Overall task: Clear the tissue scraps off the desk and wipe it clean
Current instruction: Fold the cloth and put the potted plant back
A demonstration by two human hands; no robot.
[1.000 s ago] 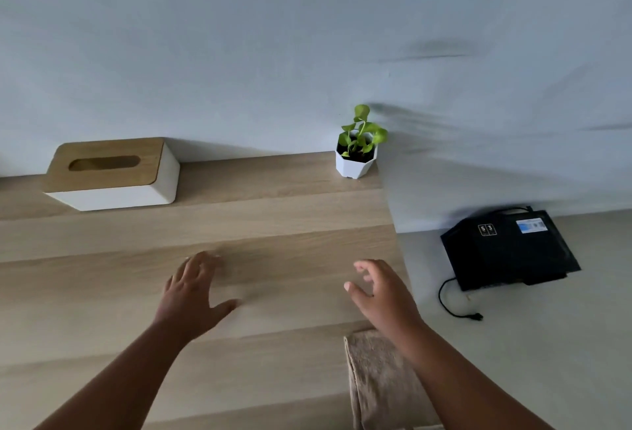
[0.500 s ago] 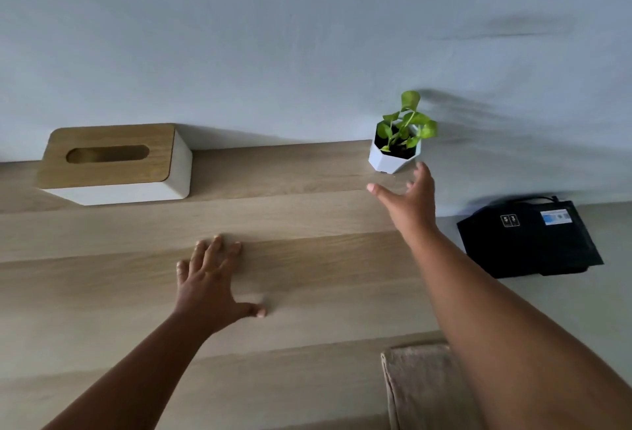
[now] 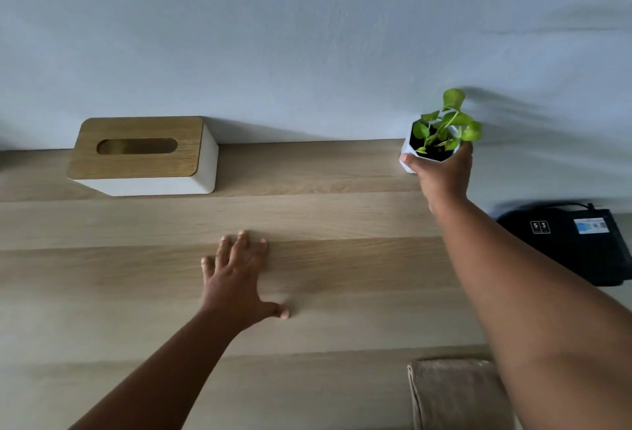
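Note:
My right hand (image 3: 441, 174) reaches to the far right corner of the wooden desk (image 3: 325, 224) and grips a small white pot with a green plant (image 3: 441, 135), thumb on its left face and fingers round the right. My left hand (image 3: 236, 284) rests flat on the desk's middle with fingers spread. A folded beige cloth (image 3: 451, 395) lies at the desk's near right edge, partly under my right forearm. No tissue scraps show on the desk.
A white tissue box with a wooden lid (image 3: 143, 156) stands at the back left against the wall. A black device (image 3: 581, 241) with a cable lies on the floor to the right of the desk.
My right hand has gone from above the cloth forward to the plant pot and closed round it. My left hand has settled flat on the desk.

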